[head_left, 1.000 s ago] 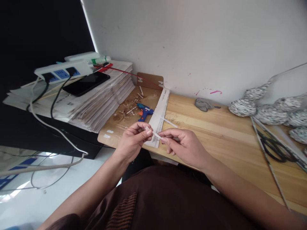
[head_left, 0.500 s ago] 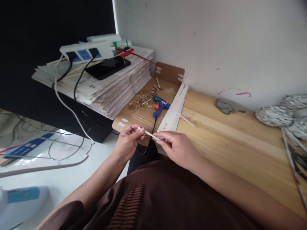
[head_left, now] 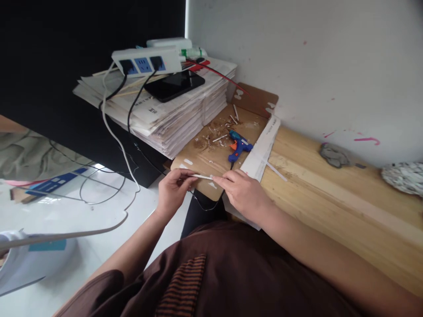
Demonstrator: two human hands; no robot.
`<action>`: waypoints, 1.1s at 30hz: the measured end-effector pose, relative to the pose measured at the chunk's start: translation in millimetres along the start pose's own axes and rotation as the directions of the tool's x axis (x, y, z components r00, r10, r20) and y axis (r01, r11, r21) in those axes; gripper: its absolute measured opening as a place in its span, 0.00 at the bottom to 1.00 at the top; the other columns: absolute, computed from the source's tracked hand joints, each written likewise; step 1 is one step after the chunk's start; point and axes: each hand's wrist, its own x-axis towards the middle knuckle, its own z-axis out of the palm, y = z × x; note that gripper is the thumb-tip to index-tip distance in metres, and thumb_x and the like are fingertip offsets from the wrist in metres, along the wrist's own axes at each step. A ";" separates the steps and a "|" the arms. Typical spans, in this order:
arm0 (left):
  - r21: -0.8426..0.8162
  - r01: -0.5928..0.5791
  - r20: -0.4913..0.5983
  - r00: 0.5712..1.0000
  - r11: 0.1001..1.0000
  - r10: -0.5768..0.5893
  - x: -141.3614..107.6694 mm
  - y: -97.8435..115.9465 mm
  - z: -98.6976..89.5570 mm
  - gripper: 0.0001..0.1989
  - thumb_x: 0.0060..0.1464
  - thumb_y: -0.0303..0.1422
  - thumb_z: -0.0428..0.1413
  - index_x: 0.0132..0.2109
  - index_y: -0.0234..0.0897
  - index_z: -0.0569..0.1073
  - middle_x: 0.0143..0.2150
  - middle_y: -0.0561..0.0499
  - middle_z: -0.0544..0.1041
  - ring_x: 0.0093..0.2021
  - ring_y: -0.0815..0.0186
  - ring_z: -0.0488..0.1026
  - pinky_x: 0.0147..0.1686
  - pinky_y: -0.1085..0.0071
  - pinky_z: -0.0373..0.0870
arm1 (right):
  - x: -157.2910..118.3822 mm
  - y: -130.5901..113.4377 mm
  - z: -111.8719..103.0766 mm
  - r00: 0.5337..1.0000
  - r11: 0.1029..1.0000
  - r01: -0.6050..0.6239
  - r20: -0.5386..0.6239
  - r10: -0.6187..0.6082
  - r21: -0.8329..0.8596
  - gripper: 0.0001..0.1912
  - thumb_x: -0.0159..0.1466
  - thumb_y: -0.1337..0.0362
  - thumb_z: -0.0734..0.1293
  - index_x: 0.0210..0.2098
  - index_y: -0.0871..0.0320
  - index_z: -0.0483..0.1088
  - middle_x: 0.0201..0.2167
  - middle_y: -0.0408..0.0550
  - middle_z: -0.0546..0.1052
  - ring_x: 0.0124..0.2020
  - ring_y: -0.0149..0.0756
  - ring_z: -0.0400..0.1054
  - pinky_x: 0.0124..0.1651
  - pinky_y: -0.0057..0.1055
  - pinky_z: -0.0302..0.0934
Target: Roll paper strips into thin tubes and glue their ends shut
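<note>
A thin white stick (head_left: pixel 202 177), perhaps rolled paper, stretches nearly level between my two hands above the front edge of the cardboard. My left hand (head_left: pixel 175 187) pinches its left end between thumb and fingers. The fingertips of my right hand (head_left: pixel 246 192) close on the other end. Just beyond them, a blue hot glue gun (head_left: pixel 239 149) with an orange trigger lies on the cardboard (head_left: pixel 206 160). White stick pieces (head_left: pixel 220 138) and brown scraps lie around its nozzle.
Behind on the left, a tall paper stack (head_left: pixel 185 114) carries a power strip (head_left: pixel 147 61) and a black phone (head_left: pixel 175 86). The wooden table (head_left: pixel 317 193) extends right, with a grey lump (head_left: pixel 333 155) and a white braided coil (head_left: pixel 403 177). Cables hang down the left side.
The view has turned left, so the surroundings sit farther right. The white stick has gone from slanting to nearly level, and both hands still grip it.
</note>
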 end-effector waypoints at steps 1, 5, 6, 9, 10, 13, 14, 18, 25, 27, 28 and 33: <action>0.072 -0.056 0.000 0.998 0.996 0.056 -0.1 -1.5 -1.5 0.08 0.50 0.33 0.62 0.40 0.38 0.78 0.37 0.49 0.77 0.32 0.68 0.72 0.31 0.74 0.70 | 2.4 -0.8 0.4 1.000 1.000 0.001 0.010 0.000 -0.017 0.21 0.65 0.74 0.59 0.56 0.54 0.67 0.42 0.50 0.73 0.44 0.41 0.64 0.41 0.34 0.61; 0.332 -0.285 0.004 0.954 0.899 0.301 3.7 -6.2 -5.5 0.04 0.53 0.30 0.59 0.37 0.40 0.79 0.39 0.49 0.76 0.41 0.65 0.72 0.42 0.70 0.69 | 7.7 -4.3 1.9 0.999 0.999 -0.031 0.037 0.033 -0.035 0.20 0.64 0.75 0.59 0.53 0.52 0.68 0.41 0.48 0.72 0.44 0.39 0.64 0.35 0.31 0.57; 0.357 -0.320 0.014 0.941 0.877 0.338 5.8 -7.2 -6.4 0.04 0.54 0.30 0.59 0.37 0.40 0.78 0.39 0.49 0.76 0.42 0.65 0.72 0.44 0.69 0.69 | 8.4 -4.7 2.1 0.998 0.999 -0.046 0.044 0.047 -0.025 0.20 0.65 0.74 0.59 0.52 0.52 0.68 0.41 0.47 0.72 0.42 0.37 0.65 0.33 0.30 0.55; 0.339 -0.371 0.089 0.928 0.865 0.363 12.8 -10.0 -10.3 0.04 0.54 0.30 0.58 0.38 0.40 0.78 0.38 0.50 0.76 0.40 0.66 0.73 0.43 0.70 0.70 | 9.8 -4.2 1.6 0.994 0.996 -0.085 0.069 0.083 0.021 0.17 0.66 0.71 0.59 0.51 0.49 0.69 0.39 0.44 0.72 0.34 0.32 0.65 0.31 0.29 0.52; 0.317 -0.381 0.120 0.924 0.868 0.362 15.2 -10.7 -11.8 0.04 0.55 0.30 0.58 0.38 0.40 0.78 0.37 0.50 0.76 0.39 0.66 0.73 0.41 0.71 0.70 | 10.2 -3.7 1.1 0.993 0.995 -0.094 0.077 0.091 0.035 0.17 0.67 0.71 0.58 0.51 0.48 0.69 0.39 0.43 0.72 0.32 0.31 0.65 0.30 0.29 0.51; 0.272 -0.411 0.182 0.910 0.870 0.373 21.1 -12.1 -15.9 0.03 0.54 0.31 0.59 0.36 0.40 0.79 0.36 0.51 0.76 0.38 0.67 0.74 0.40 0.71 0.71 | 10.8 -2.4 -0.1 0.992 0.993 -0.102 0.085 0.097 0.056 0.17 0.67 0.70 0.58 0.51 0.47 0.69 0.37 0.43 0.72 0.31 0.30 0.65 0.30 0.29 0.49; 0.263 -0.419 0.198 0.905 0.869 0.376 22.5 -12.1 -16.8 0.03 0.54 0.32 0.60 0.36 0.40 0.79 0.36 0.50 0.76 0.38 0.67 0.74 0.40 0.71 0.71 | 10.7 -2.3 -0.3 0.992 0.993 -0.104 0.082 0.099 0.059 0.17 0.67 0.70 0.58 0.52 0.47 0.68 0.37 0.43 0.72 0.31 0.30 0.65 0.30 0.29 0.49; 0.267 -0.443 0.246 0.890 0.856 0.384 25.8 -9.6 -17.5 0.04 0.54 0.32 0.59 0.36 0.40 0.79 0.36 0.50 0.75 0.38 0.67 0.74 0.40 0.72 0.71 | 9.3 -2.8 -0.5 0.993 0.994 -0.094 0.072 0.091 0.047 0.19 0.67 0.70 0.58 0.53 0.46 0.67 0.37 0.43 0.71 0.31 0.30 0.65 0.29 0.29 0.48; 0.319 -0.439 0.314 0.885 0.840 0.344 26.5 -2.3 -17.7 0.04 0.55 0.31 0.58 0.36 0.40 0.79 0.36 0.50 0.75 0.38 0.67 0.73 0.40 0.71 0.69 | 9.1 -7.0 -6.8 0.993 1.000 0.008 0.115 -0.006 -0.020 0.20 0.64 0.74 0.59 0.51 0.50 0.68 0.37 0.45 0.71 0.35 0.33 0.64 0.30 0.29 0.50; 0.321 -0.425 0.321 0.889 0.846 0.325 26.0 -1.0 -18.3 0.03 0.54 0.31 0.59 0.36 0.40 0.78 0.36 0.50 0.75 0.37 0.67 0.73 0.40 0.71 0.69 | 9.2 -7.5 -8.2 0.990 0.999 0.024 0.142 -0.018 -0.041 0.22 0.63 0.76 0.58 0.51 0.51 0.68 0.37 0.45 0.71 0.35 0.34 0.64 0.30 0.30 0.49; 0.321 -0.414 0.325 0.893 0.852 0.311 25.6 -0.5 -18.5 0.03 0.54 0.31 0.59 0.35 0.40 0.78 0.36 0.50 0.75 0.37 0.67 0.73 0.39 0.71 0.69 | 9.4 -7.4 -8.6 0.988 0.999 0.026 0.153 -0.018 -0.046 0.22 0.62 0.77 0.58 0.51 0.51 0.68 0.37 0.45 0.71 0.35 0.34 0.64 0.29 0.30 0.49; 0.324 -0.339 0.321 0.918 0.883 0.234 24.2 -0.4 -19.0 0.02 0.51 0.32 0.61 0.34 0.39 0.77 0.34 0.52 0.76 0.33 0.68 0.72 0.33 0.73 0.68 | 14.6 -4.8 -10.9 0.971 1.000 -0.018 0.241 0.016 0.005 0.19 0.63 0.74 0.58 0.48 0.50 0.70 0.36 0.45 0.71 0.31 0.32 0.65 0.29 0.30 0.49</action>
